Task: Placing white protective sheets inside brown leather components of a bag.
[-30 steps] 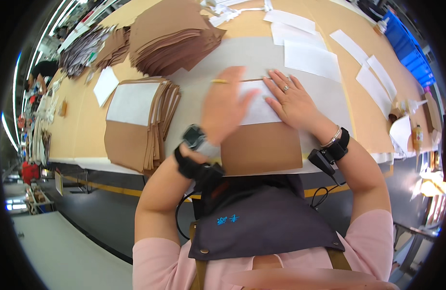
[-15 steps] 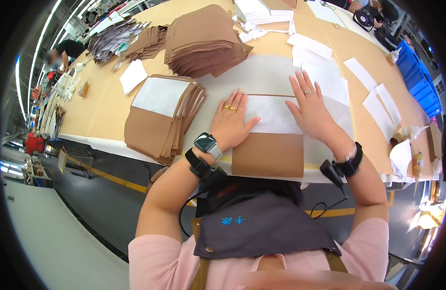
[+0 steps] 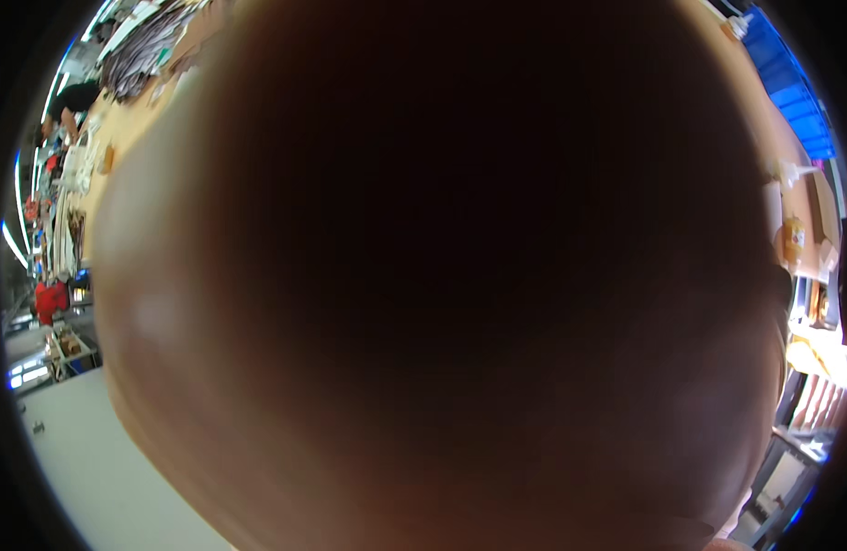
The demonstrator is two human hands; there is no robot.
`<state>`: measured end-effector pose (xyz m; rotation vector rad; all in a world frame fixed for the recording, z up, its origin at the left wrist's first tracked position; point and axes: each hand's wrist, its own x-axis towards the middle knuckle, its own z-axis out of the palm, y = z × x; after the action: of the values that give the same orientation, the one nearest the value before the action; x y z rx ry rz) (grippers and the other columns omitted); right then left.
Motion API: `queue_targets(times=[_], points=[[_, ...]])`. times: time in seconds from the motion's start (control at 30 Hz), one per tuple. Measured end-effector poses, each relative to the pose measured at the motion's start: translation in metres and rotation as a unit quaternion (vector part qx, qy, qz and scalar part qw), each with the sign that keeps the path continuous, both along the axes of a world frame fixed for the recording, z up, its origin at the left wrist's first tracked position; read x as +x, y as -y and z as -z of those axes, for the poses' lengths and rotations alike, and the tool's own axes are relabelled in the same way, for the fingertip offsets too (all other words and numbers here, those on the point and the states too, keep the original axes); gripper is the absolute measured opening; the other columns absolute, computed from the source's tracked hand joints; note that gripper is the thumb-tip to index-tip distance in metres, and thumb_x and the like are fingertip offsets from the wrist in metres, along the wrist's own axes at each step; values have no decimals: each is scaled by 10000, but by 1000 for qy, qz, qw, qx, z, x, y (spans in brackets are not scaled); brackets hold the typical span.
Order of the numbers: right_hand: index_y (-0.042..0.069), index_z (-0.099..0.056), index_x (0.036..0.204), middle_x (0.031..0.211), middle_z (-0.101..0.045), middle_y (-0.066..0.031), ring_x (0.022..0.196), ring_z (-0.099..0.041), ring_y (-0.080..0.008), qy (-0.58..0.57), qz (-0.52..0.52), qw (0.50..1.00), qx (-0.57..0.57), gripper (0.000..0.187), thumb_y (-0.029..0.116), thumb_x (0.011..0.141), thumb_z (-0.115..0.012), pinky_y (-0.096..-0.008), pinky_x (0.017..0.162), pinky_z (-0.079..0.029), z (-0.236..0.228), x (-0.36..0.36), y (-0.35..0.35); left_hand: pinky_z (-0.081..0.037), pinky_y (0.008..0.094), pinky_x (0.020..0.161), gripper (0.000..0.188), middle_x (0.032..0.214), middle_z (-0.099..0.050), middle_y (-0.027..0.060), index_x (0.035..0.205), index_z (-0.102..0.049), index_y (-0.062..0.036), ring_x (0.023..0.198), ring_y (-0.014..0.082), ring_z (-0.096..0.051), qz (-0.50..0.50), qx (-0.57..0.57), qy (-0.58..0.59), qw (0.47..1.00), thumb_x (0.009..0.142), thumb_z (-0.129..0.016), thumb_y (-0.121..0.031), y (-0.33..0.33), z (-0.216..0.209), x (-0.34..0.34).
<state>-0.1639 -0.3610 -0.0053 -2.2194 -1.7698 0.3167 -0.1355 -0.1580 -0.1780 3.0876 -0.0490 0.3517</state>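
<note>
A dark, blurred, skin-toned shape (image 3: 460, 275) lies very close to the camera and fills nearly the whole view. It may be a hand or an arm, but no fingers can be made out on it. Neither my left hand nor my right hand is recognisable, so what they hold or touch stays hidden. The middle of the worktable and whatever lies there are covered too. Only a strip of the tan tabletop (image 3: 97, 188) shows at the left.
A pile of thin dark sheets (image 3: 143, 57) lies at the far left of the table. Blue bins (image 3: 791, 87) stand at the right, above a small amber bottle (image 3: 793, 241). A person in dark clothing (image 3: 74, 96) is at the left, beyond a pale board (image 3: 102, 459).
Both hands lay flat, fingers spread, on a white sheet over a brown piece; now the blurred shape hides them, the table's middle and the brown stacks. The view has shifted slightly.
</note>
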Motion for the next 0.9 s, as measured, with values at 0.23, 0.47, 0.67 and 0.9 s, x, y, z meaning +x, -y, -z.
queue_targets(times=[0.23, 0.47, 0.67, 0.9], points=[[17, -399, 1512, 1608, -307, -259, 1524, -250, -377, 1, -62, 998, 0, 673, 350, 950, -564, -503, 1213, -271, 31, 10, -48, -260, 486, 1210, 748, 1566, -388, 269, 1499, -389, 59, 1472, 377, -351, -44, -6, 29, 999, 1028, -468, -517, 24, 8, -3], [-2, -384, 1517, 1617, -292, -260, 1534, -229, -374, -32, 42, 999, -9, 710, 430, 975, -537, -498, 1224, -246, 86, 52, -28, -245, 479, 1218, 717, 1572, -386, 261, 1502, -391, 56, 1481, 375, -343, 43, 2, 22, 999, 1042, -459, -489, 9, 10, 11], [-19, -371, 1521, 1624, -279, -261, 1542, -212, -372, -19, 129, 991, 4, 751, 499, 996, -514, -493, 1233, -224, 114, 90, -6, -253, 524, 1208, 735, 1592, -364, 241, 1518, -372, 41, 1498, 348, -321, 107, -33, 32, 993, 1008, -513, -469, 31, 2, 11], [-38, -292, 1566, 1664, -235, -203, 1567, -143, -328, 21, 273, 961, -22, 847, 594, 1019, -424, -476, 1257, -141, 156, 114, 50, -204, 537, 1220, 722, 1621, -310, 246, 1543, -319, 49, 1526, 353, -268, 37, -64, -27, 997, 1035, -475, -440, 21, -3, -2]])
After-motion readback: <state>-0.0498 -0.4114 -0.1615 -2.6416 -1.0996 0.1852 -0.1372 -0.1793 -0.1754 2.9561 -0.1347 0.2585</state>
